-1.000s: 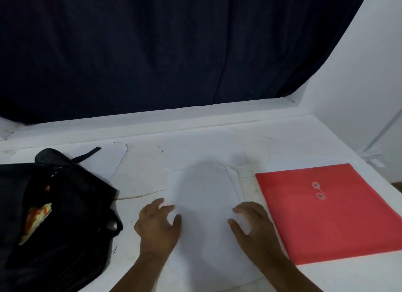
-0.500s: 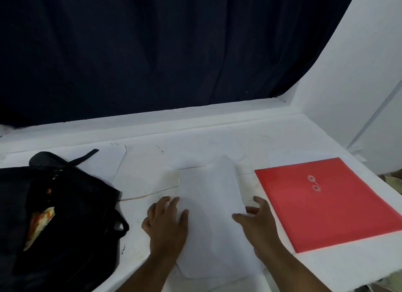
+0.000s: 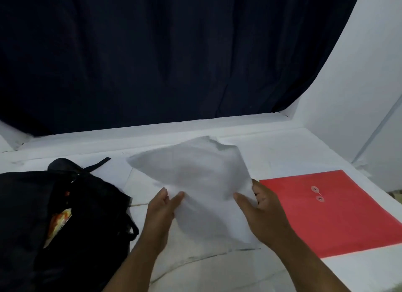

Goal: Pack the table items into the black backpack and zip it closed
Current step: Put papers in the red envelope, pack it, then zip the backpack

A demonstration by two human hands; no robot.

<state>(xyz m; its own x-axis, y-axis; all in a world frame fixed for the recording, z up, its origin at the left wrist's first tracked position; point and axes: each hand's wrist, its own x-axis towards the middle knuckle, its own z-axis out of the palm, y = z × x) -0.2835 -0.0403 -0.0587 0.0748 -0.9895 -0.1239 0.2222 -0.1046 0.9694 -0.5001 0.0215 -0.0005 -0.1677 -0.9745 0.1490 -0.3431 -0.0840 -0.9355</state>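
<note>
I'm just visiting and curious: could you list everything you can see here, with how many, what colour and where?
white sheet: one, white, lifted off the table at centre, held by both hands
black backpack: one, black, at left on the table, open
colourful packet: one, orange and yellow, inside the backpack opening
red envelope: one, red with string-tie buttons, flat at right
table: one, white
curtain: one, dark blue, behind the table
left hand: pinches the sheet's left edge
right hand: grips the sheet's right edge
</note>
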